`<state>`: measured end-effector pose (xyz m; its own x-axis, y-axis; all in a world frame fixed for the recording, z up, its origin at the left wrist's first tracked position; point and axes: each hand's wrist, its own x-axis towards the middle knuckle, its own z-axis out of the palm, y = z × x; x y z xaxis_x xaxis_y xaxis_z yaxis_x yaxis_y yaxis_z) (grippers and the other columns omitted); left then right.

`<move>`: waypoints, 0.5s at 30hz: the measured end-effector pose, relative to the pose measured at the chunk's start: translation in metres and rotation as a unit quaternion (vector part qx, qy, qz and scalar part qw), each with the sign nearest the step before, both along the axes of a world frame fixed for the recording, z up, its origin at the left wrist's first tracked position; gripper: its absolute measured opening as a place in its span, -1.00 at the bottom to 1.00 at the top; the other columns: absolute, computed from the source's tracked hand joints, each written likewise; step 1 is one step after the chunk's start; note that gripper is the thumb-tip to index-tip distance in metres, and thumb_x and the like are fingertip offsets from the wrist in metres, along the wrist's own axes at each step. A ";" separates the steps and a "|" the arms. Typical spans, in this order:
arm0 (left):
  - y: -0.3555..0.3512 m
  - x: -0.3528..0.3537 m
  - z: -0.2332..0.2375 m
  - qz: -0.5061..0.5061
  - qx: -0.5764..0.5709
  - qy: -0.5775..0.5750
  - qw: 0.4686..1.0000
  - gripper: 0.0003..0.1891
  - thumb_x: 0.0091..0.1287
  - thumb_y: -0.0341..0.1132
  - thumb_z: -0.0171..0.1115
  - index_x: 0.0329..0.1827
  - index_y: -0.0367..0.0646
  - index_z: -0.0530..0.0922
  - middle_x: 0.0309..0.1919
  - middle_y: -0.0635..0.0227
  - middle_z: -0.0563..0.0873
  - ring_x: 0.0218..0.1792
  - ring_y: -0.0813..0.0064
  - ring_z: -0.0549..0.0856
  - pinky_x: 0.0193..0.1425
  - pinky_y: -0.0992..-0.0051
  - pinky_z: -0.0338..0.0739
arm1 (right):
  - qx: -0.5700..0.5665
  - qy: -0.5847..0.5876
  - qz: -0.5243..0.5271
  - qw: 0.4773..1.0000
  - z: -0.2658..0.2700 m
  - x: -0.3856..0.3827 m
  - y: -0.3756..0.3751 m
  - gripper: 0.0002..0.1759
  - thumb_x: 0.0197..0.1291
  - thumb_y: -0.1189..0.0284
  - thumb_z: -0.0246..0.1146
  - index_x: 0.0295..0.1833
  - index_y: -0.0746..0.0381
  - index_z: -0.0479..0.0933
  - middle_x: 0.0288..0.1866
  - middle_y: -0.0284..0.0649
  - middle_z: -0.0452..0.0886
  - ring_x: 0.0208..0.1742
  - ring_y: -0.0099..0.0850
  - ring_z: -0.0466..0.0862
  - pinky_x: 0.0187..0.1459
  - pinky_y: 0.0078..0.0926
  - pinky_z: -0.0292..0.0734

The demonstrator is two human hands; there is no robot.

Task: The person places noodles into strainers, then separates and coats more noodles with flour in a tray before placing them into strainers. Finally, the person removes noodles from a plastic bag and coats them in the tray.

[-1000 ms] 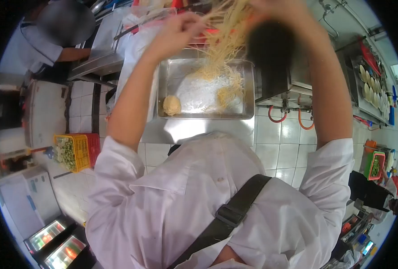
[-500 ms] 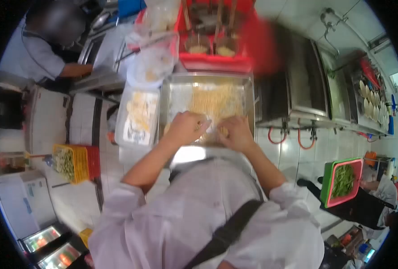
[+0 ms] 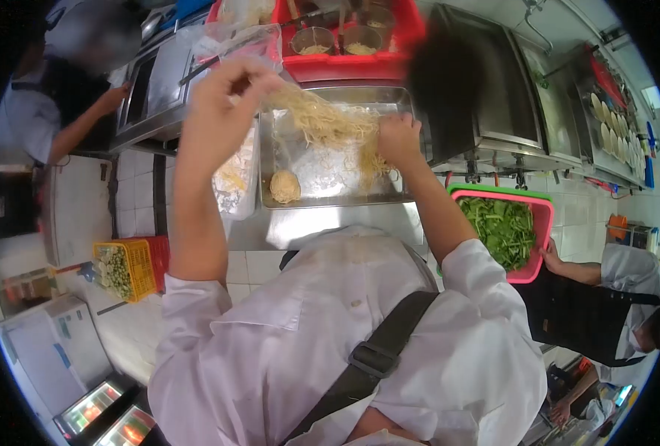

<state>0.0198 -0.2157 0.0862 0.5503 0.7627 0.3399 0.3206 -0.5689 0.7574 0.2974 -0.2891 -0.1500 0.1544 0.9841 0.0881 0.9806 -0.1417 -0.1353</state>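
Note:
Thin yellow noodles point(image 3: 326, 123) stretch between my two hands above a shallow metal tray point(image 3: 337, 202). My left hand point(image 3: 229, 104) is raised over the tray's left side, its fingers closed on one end of the noodles. At the tray's right side my right hand point(image 3: 400, 141) is closed on the other end, and some strands hang below it. A round noodle ball point(image 3: 285, 186) lies in the tray's lower left corner. Left of the tray, partly hidden behind my left arm, is a white container point(image 3: 234, 178) with pale pieces in it.
Behind the tray stands a red bin point(image 3: 322, 73) with strainers. A person at right holds a pink basket point(image 3: 542, 230) of green vegetables close to my right arm. Another person is at the upper left. Metal counters point(image 3: 504, 89) line the right. A yellow crate point(image 3: 140, 269) sits lower left.
My left hand has risen up and left, lifting the noodles, and my right hand has moved up. The noodle ball is now uncovered. The person with the vegetable basket has come closer.

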 end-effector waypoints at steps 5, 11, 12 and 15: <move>-0.004 0.006 0.043 -0.042 0.035 -0.086 0.995 -0.82 0.40 -0.43 0.25 0.02 -0.20 0.63 -0.10 0.37 0.73 -0.09 0.52 0.66 0.09 0.51 0.52 | 0.168 0.161 0.115 0.966 0.015 -0.045 -0.001 -0.75 0.14 0.38 0.25 -0.07 0.20 0.63 -0.01 -0.04 0.66 0.13 0.03 0.58 0.11 0.08 0.43; 0.043 0.051 -0.118 -0.199 0.089 0.107 0.970 -0.45 0.26 -0.30 0.37 0.32 -0.11 0.45 0.28 0.07 0.51 0.35 0.05 0.42 0.44 0.16 0.30 | -0.073 0.244 0.188 0.949 0.117 -0.045 0.029 -0.79 0.32 0.35 0.18 -0.12 0.25 0.60 -0.15 0.03 0.67 -0.13 0.02 0.65 -0.07 -0.12 0.52; 0.035 0.056 -0.170 -0.178 0.122 0.181 0.959 -0.44 0.23 -0.28 0.40 0.31 -0.12 0.46 0.28 0.04 0.50 0.36 0.05 0.42 0.42 0.14 0.32 | 0.070 0.234 0.239 0.940 0.135 -0.039 0.029 -0.80 0.30 0.36 0.23 -0.05 0.20 0.61 -0.12 -0.03 0.69 -0.15 -0.05 0.67 -0.07 -0.17 0.53; 0.042 0.059 -0.243 -0.160 0.073 0.305 0.936 -0.43 0.18 -0.21 0.47 0.25 -0.16 0.52 0.24 -0.02 0.53 0.31 0.03 0.47 0.37 0.13 0.38 | 0.137 0.245 0.203 0.938 0.230 -0.043 0.015 -0.80 0.18 0.45 0.24 -0.12 0.30 0.58 -0.27 0.03 0.64 -0.23 -0.10 0.66 -0.15 -0.22 0.55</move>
